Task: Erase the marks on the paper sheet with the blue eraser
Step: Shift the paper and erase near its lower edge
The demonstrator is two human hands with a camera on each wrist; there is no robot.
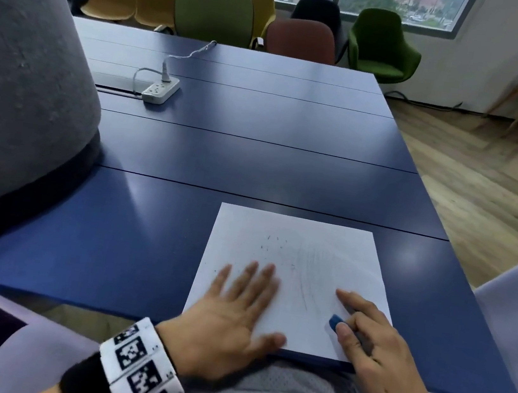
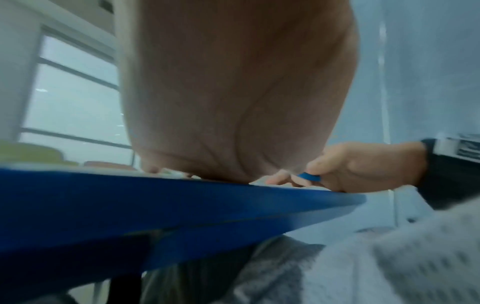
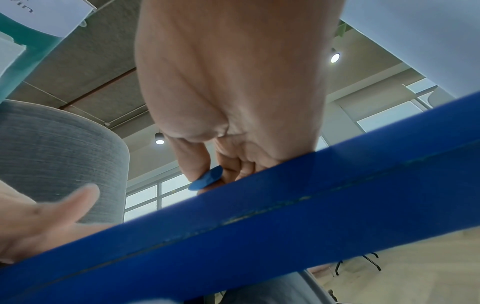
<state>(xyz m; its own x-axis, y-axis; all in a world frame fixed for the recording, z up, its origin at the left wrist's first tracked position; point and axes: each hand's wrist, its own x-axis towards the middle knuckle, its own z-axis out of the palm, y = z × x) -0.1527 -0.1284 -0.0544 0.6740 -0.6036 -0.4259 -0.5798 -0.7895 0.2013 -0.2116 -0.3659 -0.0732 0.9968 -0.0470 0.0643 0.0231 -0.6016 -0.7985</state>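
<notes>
Pressing our left hand [image 1: 235, 306] flat, fingers spread, on the paper sheet's [image 1: 304, 242] left part, we pinned it to the blue table [image 1: 255, 162]. To its right, our right hand [image 1: 374, 339] pinched the blue eraser [image 1: 335, 322] between thumb and fingers at the sheet's near right. Faint grey marks [image 1: 301, 285] lay between the hands; short, light strokes away from the pinning hand would likely avoid creasing. Farther off, we saw a grey pillar [image 1: 26, 63] at left, a power strip [image 1: 160, 89], chairs [image 1: 213, 11] and windows.
</notes>
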